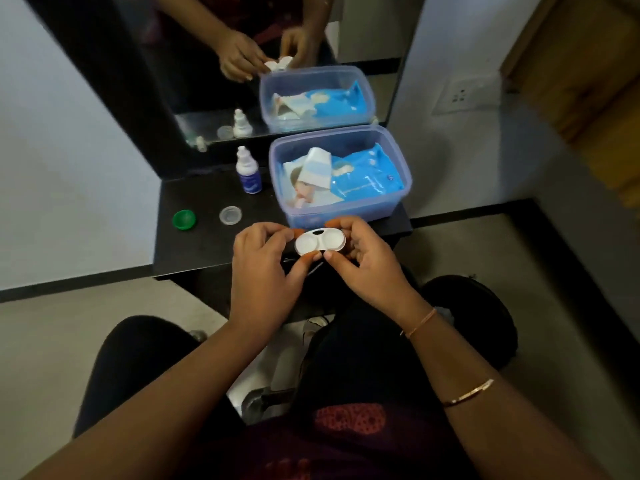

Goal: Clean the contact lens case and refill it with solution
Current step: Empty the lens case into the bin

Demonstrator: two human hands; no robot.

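A white two-well contact lens case (320, 241), both wells uncapped, is held level above the front edge of the black shelf (194, 244). My left hand (266, 261) pinches its left end between thumb and fingers. My right hand (363, 258) pinches its right end. A green cap (184, 220) and a clear cap (230, 215) lie on the shelf to the left. A small solution bottle (248, 171) with a blue label stands upright behind them, near the mirror.
A clear blue-tinted plastic box (398, 202) holding a blue wipes pack and a folded cloth sits on the shelf right behind my hands. A mirror (214, 81) rises behind the shelf. My knees and a stool are below.
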